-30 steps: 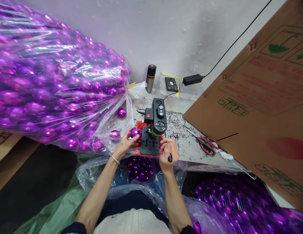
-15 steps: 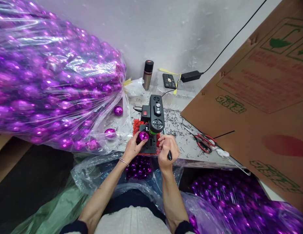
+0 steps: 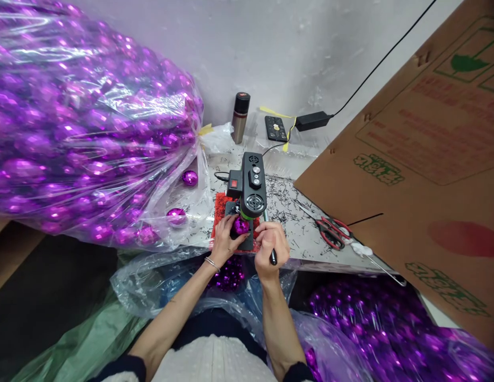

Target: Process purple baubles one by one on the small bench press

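Note:
Between the fingers of my left hand is a shiny purple mirrored ball, held over the black base plate of a small bench drill press. The ball sits right under the machine's green-ringed head, which hides part of its top. My right hand is closed around the black-tipped lever handle at the machine's right side. A red mat strewn with dark shavings lies beneath the plate. Two loose purple balls, a farther ball and a nearer ball, rest left of the machine.
A big clear bag of purple balls fills the left. Red-handled scissors lie at right beside a cardboard box. Behind stand a flask, a phone and a power adapter. More purple balls lie in plastic below the table.
My left hand has carried the purple ball rightward from beside the plate to under the machine's head. My right hand keeps its grip on the lever. The view has shifted slightly.

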Motion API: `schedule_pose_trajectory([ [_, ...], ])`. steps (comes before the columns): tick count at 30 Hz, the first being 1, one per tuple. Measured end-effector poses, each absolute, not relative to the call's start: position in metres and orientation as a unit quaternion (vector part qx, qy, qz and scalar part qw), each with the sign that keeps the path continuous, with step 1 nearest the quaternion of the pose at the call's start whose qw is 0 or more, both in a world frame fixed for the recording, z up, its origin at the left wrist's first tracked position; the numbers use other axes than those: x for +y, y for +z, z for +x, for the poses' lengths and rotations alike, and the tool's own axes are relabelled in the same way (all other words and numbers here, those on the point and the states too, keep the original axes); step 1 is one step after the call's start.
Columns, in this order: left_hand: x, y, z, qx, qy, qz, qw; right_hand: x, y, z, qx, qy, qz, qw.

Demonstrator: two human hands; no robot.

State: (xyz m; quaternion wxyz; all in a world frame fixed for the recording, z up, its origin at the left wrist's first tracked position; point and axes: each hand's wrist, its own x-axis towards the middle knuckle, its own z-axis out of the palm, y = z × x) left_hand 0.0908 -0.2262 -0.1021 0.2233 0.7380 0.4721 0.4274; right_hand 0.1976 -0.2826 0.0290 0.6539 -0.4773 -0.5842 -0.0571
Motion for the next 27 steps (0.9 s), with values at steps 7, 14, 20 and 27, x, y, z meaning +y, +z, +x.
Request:
schedule_pose_trajectory([
  [7, -0.226, -0.109, 0.089, 0.464, 0.432, 0.739, 0.227, -0.282, 0.004, 0.196, -0.570, -0.075, -0.488, 0.656],
  [14, -0.227, -0.108, 0.090, 0.465, 0.427, 0.746, 0.213, -0.270, -0.024, 0.195, -0.555, -0.123, -0.454, 0.686],
  [20, -0.227, -0.106, 0.090, 0.467, 0.423, 0.748, 0.209, -0.268, -0.033, 0.193, -0.538, -0.124, -0.467, 0.691],
  [27, -0.227, -0.105, 0.092, 0.467, 0.428, 0.740, 0.228, -0.266, -0.038, 0.193, -0.536, -0.110, -0.457, 0.701],
])
